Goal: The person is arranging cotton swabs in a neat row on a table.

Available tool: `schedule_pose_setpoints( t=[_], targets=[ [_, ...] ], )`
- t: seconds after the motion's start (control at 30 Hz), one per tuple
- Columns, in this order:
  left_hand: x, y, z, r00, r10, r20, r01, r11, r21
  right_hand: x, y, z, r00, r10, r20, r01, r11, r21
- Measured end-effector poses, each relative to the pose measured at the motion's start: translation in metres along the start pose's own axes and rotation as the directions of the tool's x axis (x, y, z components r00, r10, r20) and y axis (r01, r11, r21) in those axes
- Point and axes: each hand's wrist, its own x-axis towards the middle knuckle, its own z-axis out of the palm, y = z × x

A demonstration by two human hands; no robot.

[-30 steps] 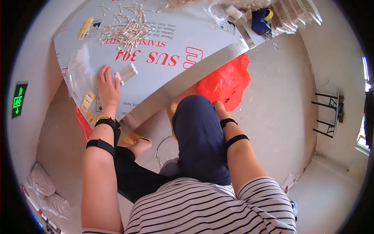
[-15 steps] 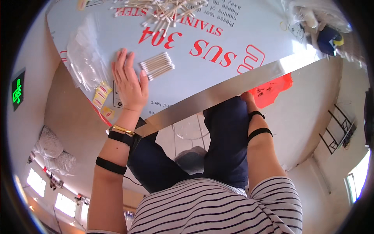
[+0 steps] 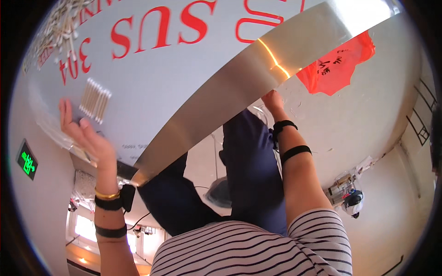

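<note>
One surface (image 3: pixel 184 78), grey-white with a bare metal edge, fills the upper half of the frame. On it at the left lies one neat bundle of cotton swabs (image 3: pixel 95 100), and at the upper left one loose heap of swabs (image 3: pixel 57 27), too many and too blurred to count. One red plastic bag (image 3: pixel 338 64) shows at the upper right. Two hands: the left hand (image 3: pixel 87 135) and the right hand (image 3: pixel 272 100). The left forearm carries three bands, the right two.

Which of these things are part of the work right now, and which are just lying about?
In use:
- left hand, open, nearest the neat bundle of cotton swabs
- right hand at the metal table edge

Lying about:
- loose heap of swabs
- red plastic bag
- green sign
</note>
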Motion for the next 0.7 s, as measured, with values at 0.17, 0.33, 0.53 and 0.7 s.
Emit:
schedule_pose_setpoints(
  t=[0.17,0.33,0.53,0.7],
  targets=[
    [0.007,-0.011,-0.011,1.000,0.007,-0.003,-0.007,0.999,0.035,0.055,-0.040,-0.001,0.994,-0.025,-0.108,0.028,0.999,0.021],
    [0.002,-0.008,0.007,1.000,0.005,-0.002,-0.005,0.999,-0.033,0.113,-0.024,-0.002,0.975,-0.153,-0.159,0.149,0.988,-0.034],
    [0.001,-0.010,-0.025,1.000,-0.021,0.005,0.021,0.997,0.069,0.080,-0.086,0.086,0.979,-0.152,-0.135,0.131,0.980,-0.152],
    [0.002,0.007,0.039,0.996,-0.071,-0.058,0.061,0.987,-0.148,0.179,0.052,0.096,0.512,-0.191,-0.838,0.343,0.939,-0.004]
  ],
)
